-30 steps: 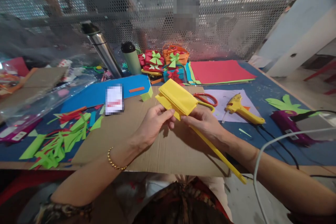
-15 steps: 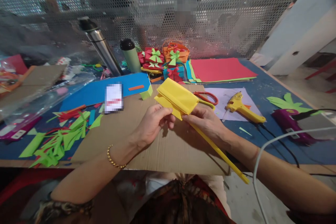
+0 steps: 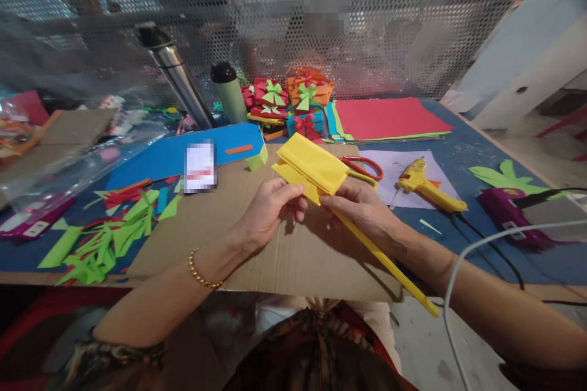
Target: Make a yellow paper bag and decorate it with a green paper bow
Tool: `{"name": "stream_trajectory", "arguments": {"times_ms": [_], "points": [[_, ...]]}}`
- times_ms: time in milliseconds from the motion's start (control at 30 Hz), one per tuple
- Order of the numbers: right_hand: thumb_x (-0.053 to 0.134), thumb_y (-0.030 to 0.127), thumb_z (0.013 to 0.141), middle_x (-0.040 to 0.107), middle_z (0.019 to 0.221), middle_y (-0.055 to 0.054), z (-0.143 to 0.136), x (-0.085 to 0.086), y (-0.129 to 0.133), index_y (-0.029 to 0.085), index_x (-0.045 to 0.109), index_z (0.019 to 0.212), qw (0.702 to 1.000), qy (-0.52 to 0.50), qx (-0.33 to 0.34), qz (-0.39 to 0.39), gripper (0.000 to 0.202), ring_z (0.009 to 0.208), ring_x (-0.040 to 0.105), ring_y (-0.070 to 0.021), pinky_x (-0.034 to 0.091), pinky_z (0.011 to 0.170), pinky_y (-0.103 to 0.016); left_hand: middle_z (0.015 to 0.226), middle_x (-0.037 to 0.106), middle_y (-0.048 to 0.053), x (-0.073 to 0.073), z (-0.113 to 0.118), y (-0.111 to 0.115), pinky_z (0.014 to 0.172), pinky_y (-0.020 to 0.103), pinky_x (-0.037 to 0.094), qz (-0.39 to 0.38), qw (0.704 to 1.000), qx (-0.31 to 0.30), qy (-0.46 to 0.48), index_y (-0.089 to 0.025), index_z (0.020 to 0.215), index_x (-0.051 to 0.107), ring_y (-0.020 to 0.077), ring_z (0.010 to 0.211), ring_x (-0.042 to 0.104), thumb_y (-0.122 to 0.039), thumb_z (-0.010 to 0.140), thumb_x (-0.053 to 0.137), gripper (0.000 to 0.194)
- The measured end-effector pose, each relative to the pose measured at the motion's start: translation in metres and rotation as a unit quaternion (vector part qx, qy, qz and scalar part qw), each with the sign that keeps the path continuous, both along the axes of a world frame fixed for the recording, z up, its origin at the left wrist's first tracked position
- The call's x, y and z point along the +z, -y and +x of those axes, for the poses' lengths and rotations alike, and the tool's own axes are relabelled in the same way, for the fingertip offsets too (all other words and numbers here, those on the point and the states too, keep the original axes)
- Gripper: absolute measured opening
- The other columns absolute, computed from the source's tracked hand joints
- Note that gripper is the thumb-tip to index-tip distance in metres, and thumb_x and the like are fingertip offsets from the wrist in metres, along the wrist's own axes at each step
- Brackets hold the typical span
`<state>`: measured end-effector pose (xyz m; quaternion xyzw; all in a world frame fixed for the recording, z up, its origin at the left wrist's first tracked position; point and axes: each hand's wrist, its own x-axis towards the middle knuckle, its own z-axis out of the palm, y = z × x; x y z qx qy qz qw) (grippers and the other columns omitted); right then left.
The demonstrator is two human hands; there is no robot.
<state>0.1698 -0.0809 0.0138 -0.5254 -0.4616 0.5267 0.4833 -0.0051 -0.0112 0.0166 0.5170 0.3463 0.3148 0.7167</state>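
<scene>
Packet of folded, rectangular yellow paper (image 3: 315,160), pinched by left hand (image 3: 274,209) and right hand (image 3: 363,209) above brown corrugated cardboard (image 3: 293,259), could, I judge, crease or unfold should either grip tighten or slip.

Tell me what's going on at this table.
A person's left hand and right hand hold a folded yellow paper piece above a flat brown cardboard sheet. A long, narrow yellow strip slants down past the right hand. Off to the right, a yellow glue gun rests on pale lilac paper, touched by neither hand.
</scene>
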Motion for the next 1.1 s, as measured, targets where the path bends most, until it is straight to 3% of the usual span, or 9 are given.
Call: {"name": "stream_trajectory", "arguments": {"times_ms": [167,300,667,800,900,1100], "points": [[0.076,0.044,0.073,0.057,0.060,0.006,0.000,-0.003,0.000,0.022,0.060,0.071,1.000,0.012,-0.006,0.003,0.028,0.049,0.056,-0.0105,0.047,0.051,-0.026,0.067,0.064,0.000,-0.003,0.001,-0.001,0.039,0.021,0.040,-0.005,0.999,-0.044,0.024,-0.014,0.087,0.067,0.0101,0.049,0.057,-0.055,0.072,0.087,0.048],[0.074,0.044,0.073,0.059,0.062,0.005,0.000,-0.004,0.000,0.022,0.065,0.078,1.000,0.026,0.001,-0.002,0.025,0.051,0.057,-0.0117,0.049,0.053,-0.027,0.066,0.064,0.003,-0.005,0.001,-0.003,0.042,0.021,0.041,-0.007,0.998,-0.057,0.022,-0.012,0.086,0.071,0.0107,0.052,0.058,-0.061,0.079,0.082,0.051],[0.069,0.036,0.071,0.062,0.062,0.004,0.003,-0.004,-0.001,0.020,0.070,0.075,0.999,0.047,0.008,0.012,0.017,0.052,0.054,-0.0108,0.044,0.053,-0.025,0.060,0.063,0.000,-0.003,0.002,0.003,0.038,0.020,0.044,-0.022,0.997,-0.072,0.005,-0.013,0.086,0.069,0.0100,0.046,0.054,-0.045,0.064,0.093,0.046],[0.070,0.035,0.072,0.063,0.061,0.003,0.003,-0.005,0.000,0.020,0.069,0.074,0.999,0.041,0.015,0.007,0.015,0.053,0.055,-0.0116,0.045,0.054,-0.026,0.070,0.066,0.000,-0.002,0.005,0.006,0.038,0.020,0.044,-0.034,0.997,-0.060,0.016,-0.013,0.090,0.068,0.0098,0.049,0.057,-0.040,0.061,0.094,0.048],[0.071,0.035,0.072,0.061,0.058,0.003,0.002,-0.006,0.000,0.020,0.066,0.070,0.998,0.048,0.032,0.009,0.016,0.052,0.053,-0.0107,0.043,0.052,-0.024,0.076,0.068,0.002,-0.003,0.008,0.008,0.039,0.020,0.043,-0.034,0.998,-0.055,0.013,-0.012,0.089,0.068,0.0082,0.049,0.058,-0.033,0.061,0.092,0.042],[0.075,0.038,0.071,0.060,0.056,0.004,0.001,-0.006,-0.001,0.020,0.065,0.067,0.998,0.043,0.042,0.011,0.021,0.049,0.053,-0.0098,0.043,0.048,-0.023,0.068,0.066,0.001,-0.005,0.010,0.008,0.038,0.021,0.038,-0.025,1.000,-0.008,-0.002,-0.013,0.081,0.069,0.0080,0.046,0.055,-0.025,0.060,0.079,0.026]]}}
